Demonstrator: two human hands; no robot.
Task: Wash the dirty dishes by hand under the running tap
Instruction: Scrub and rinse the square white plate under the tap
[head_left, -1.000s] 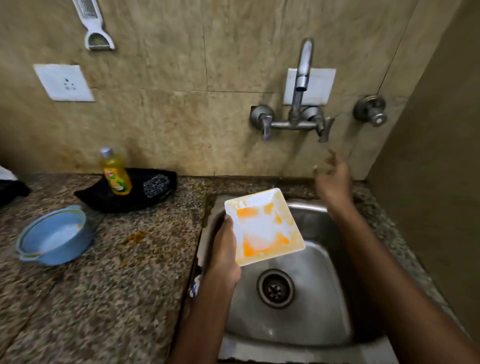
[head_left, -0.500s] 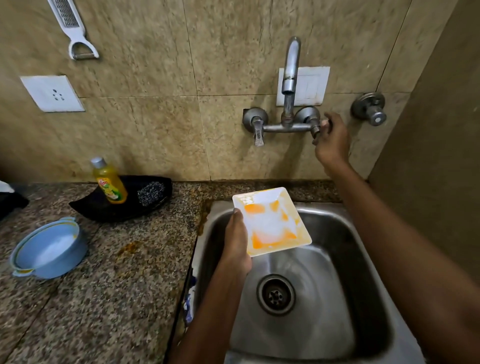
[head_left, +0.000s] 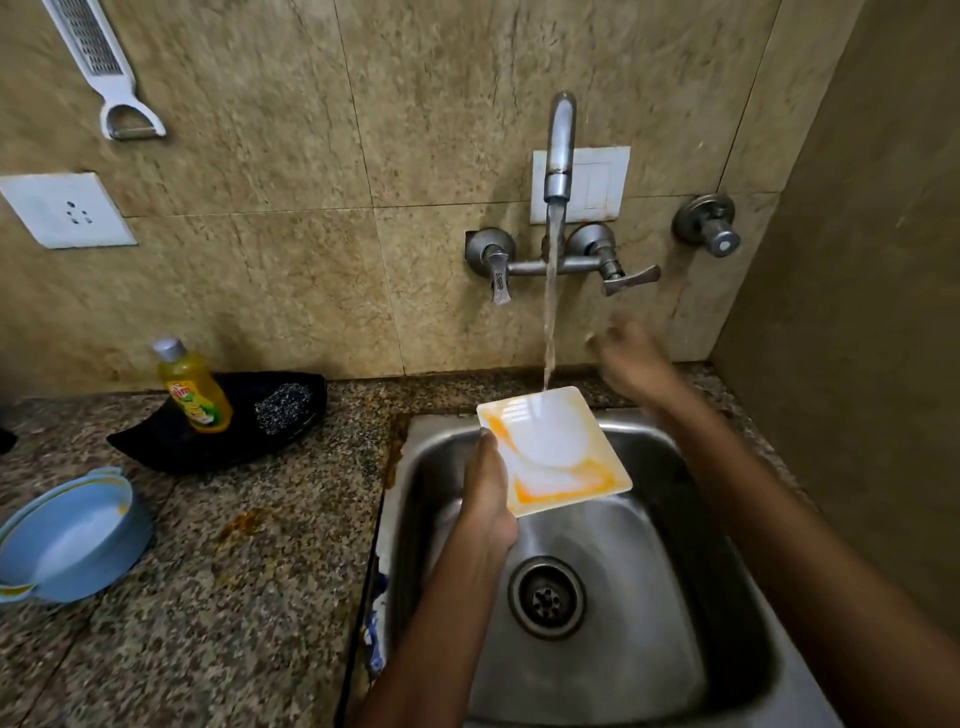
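Note:
My left hand (head_left: 485, 493) grips the left edge of a square white plate (head_left: 558, 447) smeared with orange sauce, holding it tilted over the steel sink (head_left: 675, 597). Water streams from the wall tap (head_left: 560, 150) onto the plate's far edge. My right hand (head_left: 631, 358) hovers blurred below the tap's right lever (head_left: 628, 278), holding nothing, fingers loosely apart.
On the granite counter left of the sink stand a yellow dish-soap bottle (head_left: 192, 387) and a steel scrubber (head_left: 283, 408) on a black tray (head_left: 171, 441). A blue bowl (head_left: 67, 535) sits at the left edge. A second valve (head_left: 709, 226) is on the wall at right.
My right hand has left the right tap lever and dropped below it. Water now runs from the spout onto the plate, which has washed part of the orange smear.

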